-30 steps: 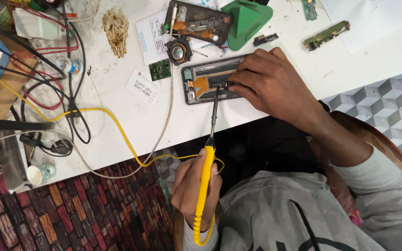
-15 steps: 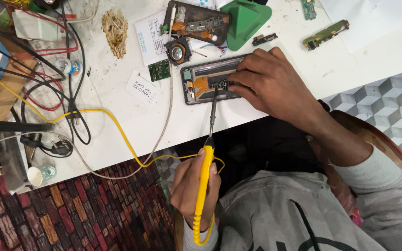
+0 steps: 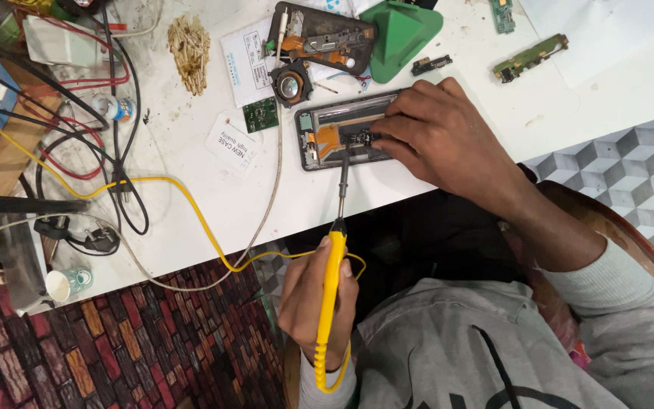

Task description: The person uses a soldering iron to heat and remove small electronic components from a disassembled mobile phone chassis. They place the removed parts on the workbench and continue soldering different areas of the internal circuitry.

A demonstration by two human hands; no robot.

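My one hand (image 3: 319, 299) is wrapped tight around the yellow soldering iron (image 3: 329, 303). Its metal tip touches the inside of the open phone (image 3: 350, 138) on the white table (image 3: 191, 220). My other hand (image 3: 440, 136) presses its fingers down on the phone, holding it flat. A green plastic cone (image 3: 399, 34) lies just beyond it. A yellow wire (image 3: 153, 189) runs off to the left.

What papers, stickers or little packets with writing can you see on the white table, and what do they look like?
Small white label slip with black print: lies tilted, left of the opened black phone.
White printed paper sheet: above the small green circuit board, partly under the second opened dark phone.
Small white paper cup with green print: on its side at the table's lower left edge.
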